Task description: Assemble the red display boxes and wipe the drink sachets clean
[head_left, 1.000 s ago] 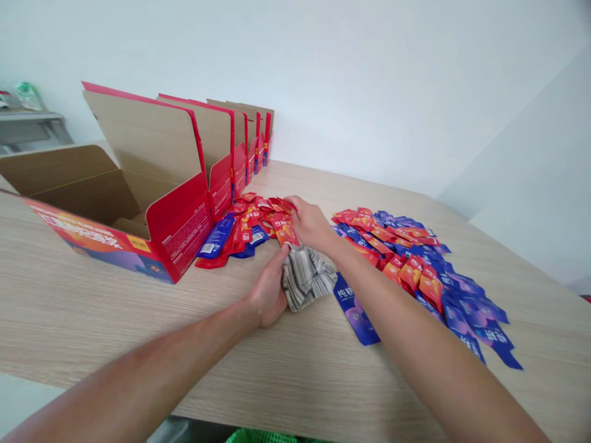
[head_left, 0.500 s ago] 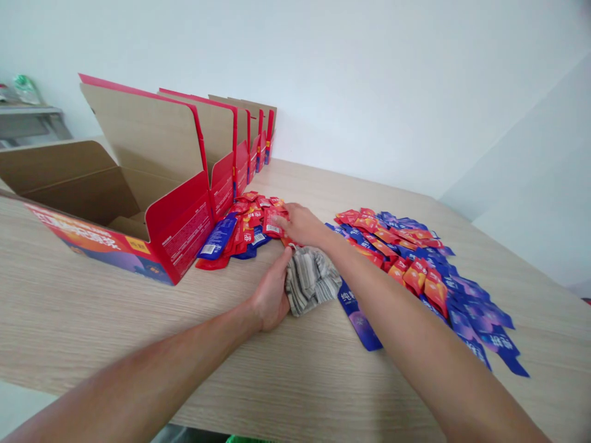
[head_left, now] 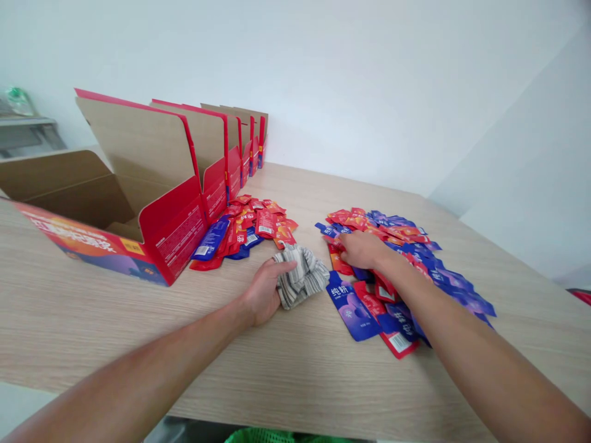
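My left hand (head_left: 268,289) is closed on a bunched grey-and-white striped cloth (head_left: 302,277), thumb on top, just above the table. My right hand (head_left: 362,249) is at the near left side of the right-hand pile of pouches, fingers curled down and pinching at a red pouch (head_left: 339,261); the fingertips are partly hidden. Flat blue-purple pouches (head_left: 353,311) and red ones with white print lie in this pile, some under my right forearm. Left of the cloth, a smaller heap of red and blue pouches (head_left: 247,227) lies against the boxes.
An open red carton (head_left: 180,234) with its lid raised stands at the left, and several similar open boxes (head_left: 233,166) line up behind it toward the wall. A green basket (head_left: 258,435) shows below the table's front edge (head_left: 277,421).
My right hand has moved right, from the left heap to the right-hand pile. My left hand still holds the cloth, its thumb now laid over it. The view has shifted slightly.
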Demonstrator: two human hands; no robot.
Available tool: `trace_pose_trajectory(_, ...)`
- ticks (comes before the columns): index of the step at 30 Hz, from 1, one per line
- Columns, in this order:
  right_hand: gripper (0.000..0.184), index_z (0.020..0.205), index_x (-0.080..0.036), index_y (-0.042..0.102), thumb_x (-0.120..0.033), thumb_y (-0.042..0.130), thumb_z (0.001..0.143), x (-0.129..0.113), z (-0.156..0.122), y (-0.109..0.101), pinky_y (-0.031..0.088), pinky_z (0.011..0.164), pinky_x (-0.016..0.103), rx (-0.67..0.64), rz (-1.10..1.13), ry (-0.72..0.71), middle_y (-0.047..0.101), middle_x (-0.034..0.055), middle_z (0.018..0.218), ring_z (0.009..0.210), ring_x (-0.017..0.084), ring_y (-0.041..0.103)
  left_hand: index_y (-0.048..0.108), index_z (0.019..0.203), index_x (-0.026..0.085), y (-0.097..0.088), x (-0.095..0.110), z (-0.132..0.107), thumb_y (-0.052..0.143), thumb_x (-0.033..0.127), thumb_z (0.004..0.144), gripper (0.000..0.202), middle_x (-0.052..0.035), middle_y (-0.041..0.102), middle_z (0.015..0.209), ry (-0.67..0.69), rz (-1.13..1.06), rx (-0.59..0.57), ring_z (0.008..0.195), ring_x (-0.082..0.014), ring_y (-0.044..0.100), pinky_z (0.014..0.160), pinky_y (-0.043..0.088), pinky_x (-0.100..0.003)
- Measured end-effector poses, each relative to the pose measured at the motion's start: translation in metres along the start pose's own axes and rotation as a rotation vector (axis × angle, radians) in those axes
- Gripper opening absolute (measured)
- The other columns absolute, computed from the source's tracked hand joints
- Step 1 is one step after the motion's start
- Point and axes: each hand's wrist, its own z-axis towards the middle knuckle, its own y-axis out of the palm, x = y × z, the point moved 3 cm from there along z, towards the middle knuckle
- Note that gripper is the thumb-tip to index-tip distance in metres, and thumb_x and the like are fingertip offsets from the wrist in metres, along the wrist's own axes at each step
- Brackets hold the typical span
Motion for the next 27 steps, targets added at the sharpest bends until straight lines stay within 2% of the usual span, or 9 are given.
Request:
trace_pose_trajectory(5,0.025,0.115,-0.010,0.070,-0.010,0.056,0.095,0.001,-0.003,-0.009,0.056,0.085,0.045,0.135,0.054,0.082,0.075,0.0215,0.103,0.099,0.035,0.073,0.072,0.115,0.007,-0.005,0.002,0.003,0.059,0.012,0.088,0.030,-0.0173,0.080,0.107,0.017,-0.016,0.021,0.095,-0.0269,0.078,0.088,0.064,-0.040)
trace_pose_trajectory(8,0.038,0.127,-0.009,0.064,-0.008,0.052,0.091,0.001,-0.007,-0.024,0.055,0.084,0.048,0.258,0.143,0.119,0.075,0.0217,0.102,0.098,0.039,0.073,0.072,0.118,0.006,-0.007,0.002,0.005,0.053,0.023,0.096,0.034,-0.0189,0.079,0.107,-0.034,-0.044,0.012,0.096,-0.0285,0.078,0.088,0.064,-0.043)
trace_pose_trajectory(10,0.051,0.142,-0.010,0.052,-0.009,0.046,0.091,-0.007,-0.013,-0.029,0.056,0.086,0.045,0.359,0.220,0.139,0.076,0.0191,0.106,0.099,0.035,0.073,0.072,0.121,0.007,-0.006,0.003,0.006,0.048,0.029,0.099,0.039,-0.0184,0.079,0.108,-0.050,-0.069,-0.004,0.100,-0.0285,0.077,0.092,0.062,-0.043)
trace_pose_trajectory(12,0.059,0.151,-0.014,0.039,-0.012,0.043,0.092,-0.025,-0.020,-0.025,0.059,0.078,0.039,0.446,0.511,0.128,0.077,0.0129,0.104,0.087,0.027,0.075,0.071,0.123,0.008,-0.004,0.003,0.006,0.044,0.033,0.101,0.042,-0.0170,0.079,0.109,-0.040,-0.103,-0.021,0.104,-0.0281,0.076,0.096,0.060,-0.043)
trace_pose_trajectory(14,0.063,0.153,-0.019,0.032,-0.016,0.044,0.091,-0.050,-0.026,-0.012,0.060,0.066,0.035,0.472,0.978,0.061,0.077,0.0079,0.099,0.072,0.022,0.074,0.070,0.126,0.009,-0.001,0.004,0.006,0.041,0.035,0.103,0.045,-0.0158,0.079,0.110,-0.024,-0.136,-0.052,0.107,-0.0280,0.075,0.100,0.058,-0.044)
trace_pose_trajectory(16,0.064,0.151,-0.020,0.036,-0.016,0.047,0.088,-0.078,-0.031,0.004,0.063,0.075,0.038,0.481,1.241,-0.045,0.076,0.0101,0.112,0.085,0.022,0.076,0.069,0.128,0.010,0.002,0.005,0.005,0.039,0.037,0.103,0.047,-0.0150,0.079,0.112,0.002,-0.165,-0.094,0.109,-0.0282,0.074,0.103,0.056,-0.045)
trace_pose_trajectory(18,0.062,0.147,-0.017,0.046,-0.010,0.046,0.085,-0.100,-0.035,0.016,0.057,0.102,0.046,0.549,1.139,-0.141,0.065,0.0160,0.138,0.122,0.025,0.067,0.069,0.128,0.011,0.003,0.006,0.004,0.039,0.037,0.103,0.047,-0.0141,0.079,0.113,0.033,-0.190,-0.111,0.110,-0.0283,0.073,0.104,0.055,-0.046)
trace_pose_trajectory(20,0.060,0.143,-0.016,0.054,-0.006,0.043,0.085,-0.115,-0.038,0.023,0.041,0.120,0.051,0.600,0.948,-0.224,0.051,0.0168,0.155,0.144,0.025,0.048,0.070,0.127,0.012,0.002,0.007,0.004,0.042,0.037,0.103,0.044,-0.0132,0.079,0.113,0.063,-0.210,-0.099,0.110,-0.0279,0.073,0.105,0.054,-0.046)
trace_pose_trajectory(27,0.055,0.155,-0.007,0.043,-0.017,0.036,0.102,-0.140,-0.055,0.025,0.030,0.127,0.052,0.536,0.740,-0.398,0.042,0.0218,0.161,0.155,0.026,0.031,0.074,0.107,0.016,-0.004,0.010,0.003,0.043,0.038,0.103,0.038,-0.0085,0.079,0.105,0.086,-0.245,-0.015,0.109,-0.0236,0.072,0.106,0.054,-0.039)
